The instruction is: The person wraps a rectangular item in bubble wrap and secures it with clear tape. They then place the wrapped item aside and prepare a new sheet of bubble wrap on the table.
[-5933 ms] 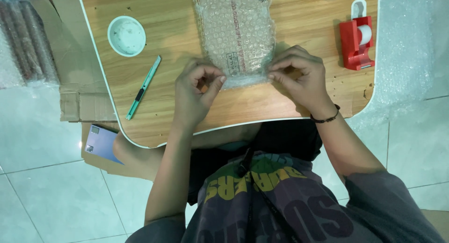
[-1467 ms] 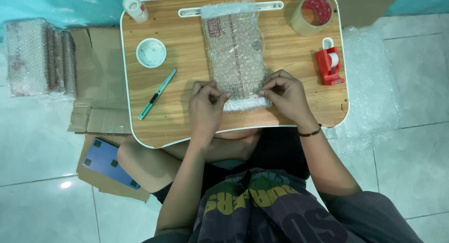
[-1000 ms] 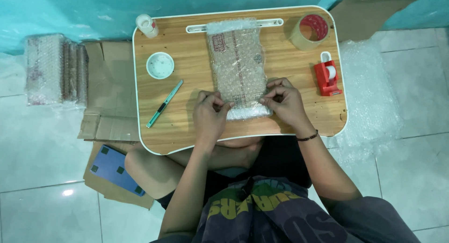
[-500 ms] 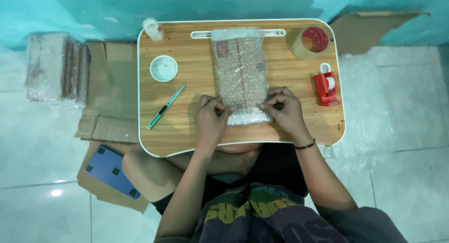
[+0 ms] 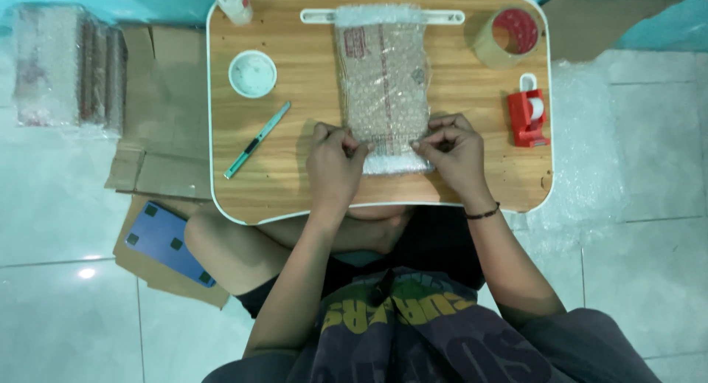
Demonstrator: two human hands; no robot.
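1. Pinching the near end of a bubble-wrapped package (image 5: 383,80), the left hand (image 5: 333,165) and the right hand (image 5: 453,154) sit a little apart, each with fingertips clamped on a near corner of the wrap.
2. This package is a long rectangle lying lengthwise down the middle of a wooden lap table (image 5: 295,184); red print shows faintly through the bubbles, with a small red-edged label near its far left corner.
3. Left of the hands, a green utility knife (image 5: 257,140) lies at a slant, with a round white dish (image 5: 252,73) beyond it.
4. To the right stand a red tape dispenser (image 5: 527,117) and a roll of brown tape (image 5: 505,38).
5. Off the table at far left, a stack of bubble-wrapped bundles (image 5: 63,66) rests beside flattened cardboard (image 5: 166,132).
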